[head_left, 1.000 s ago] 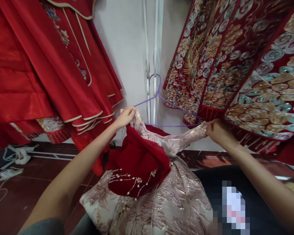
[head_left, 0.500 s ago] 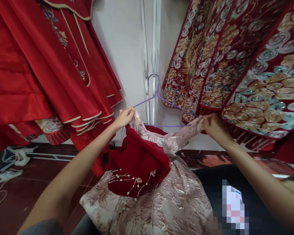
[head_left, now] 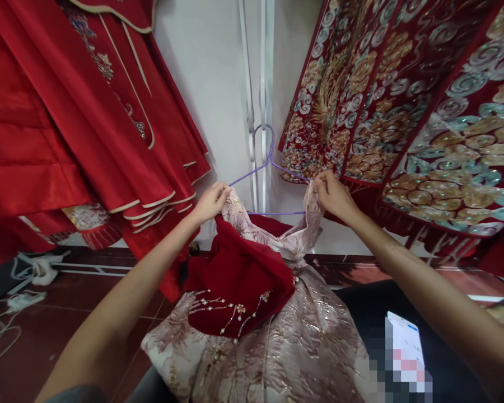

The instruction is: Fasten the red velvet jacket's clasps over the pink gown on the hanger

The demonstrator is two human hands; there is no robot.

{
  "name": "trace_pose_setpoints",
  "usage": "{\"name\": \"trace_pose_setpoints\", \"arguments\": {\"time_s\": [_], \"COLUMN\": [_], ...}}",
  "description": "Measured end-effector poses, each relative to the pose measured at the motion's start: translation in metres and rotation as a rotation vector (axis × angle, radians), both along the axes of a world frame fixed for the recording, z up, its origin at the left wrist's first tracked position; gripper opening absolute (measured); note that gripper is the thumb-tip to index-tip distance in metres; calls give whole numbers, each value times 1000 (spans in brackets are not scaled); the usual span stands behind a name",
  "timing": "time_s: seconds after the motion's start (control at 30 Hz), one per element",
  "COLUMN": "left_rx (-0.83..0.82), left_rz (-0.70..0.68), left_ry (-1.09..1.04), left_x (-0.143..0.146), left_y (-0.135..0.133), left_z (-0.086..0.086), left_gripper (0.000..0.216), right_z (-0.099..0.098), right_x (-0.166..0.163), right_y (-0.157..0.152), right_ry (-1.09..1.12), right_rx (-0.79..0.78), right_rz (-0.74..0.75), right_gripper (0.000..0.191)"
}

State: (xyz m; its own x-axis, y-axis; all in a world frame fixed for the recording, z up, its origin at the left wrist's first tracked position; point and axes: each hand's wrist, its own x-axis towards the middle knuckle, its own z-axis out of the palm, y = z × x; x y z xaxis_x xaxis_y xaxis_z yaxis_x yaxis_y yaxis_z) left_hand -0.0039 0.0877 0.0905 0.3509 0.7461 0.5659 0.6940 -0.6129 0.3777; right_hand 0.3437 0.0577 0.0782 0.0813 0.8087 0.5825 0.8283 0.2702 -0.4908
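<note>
A pink brocade dress (head_left: 285, 347) with a dark red beaded velvet piece (head_left: 239, 285) folded over its front hangs down before me. My left hand (head_left: 210, 201) is closed on the dress's left shoulder at the left end of a thin purple wire hanger (head_left: 273, 163). My right hand (head_left: 334, 196) pinches the dress's right shoulder strap (head_left: 313, 210) near the hanger's right arm. The hanger's hook (head_left: 264, 137) points up against the white wall.
Plain red robes (head_left: 79, 123) hang at the left. Dark red garments with gold and teal embroidery (head_left: 403, 112) hang at the right. White rails (head_left: 256, 84) run up the wall. Cables (head_left: 12, 302) lie on the red-brown floor. A phone (head_left: 405, 347) rests on a black surface (head_left: 361, 308).
My right hand has moved left and slightly up along the hanger, drawing the dress's right shoulder inward. My left hand has stayed in place.
</note>
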Motion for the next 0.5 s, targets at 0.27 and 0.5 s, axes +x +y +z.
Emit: {"name": "trace_pose_setpoints", "arguments": {"time_s": [0.27, 0.5], "left_rx": [135, 41], "left_rz": [423, 424], "left_ry": [-77, -146], "left_x": [-44, -70], "left_y": [-38, -42], "left_z": [-31, -57], "left_gripper": [36, 37], "right_z": [1, -1], "right_x": [20, 18], "right_y": [-11, -12], "right_ry": [-56, -51], "right_rx": [47, 80], "right_rz": [154, 115], "right_gripper": [24, 23]}}
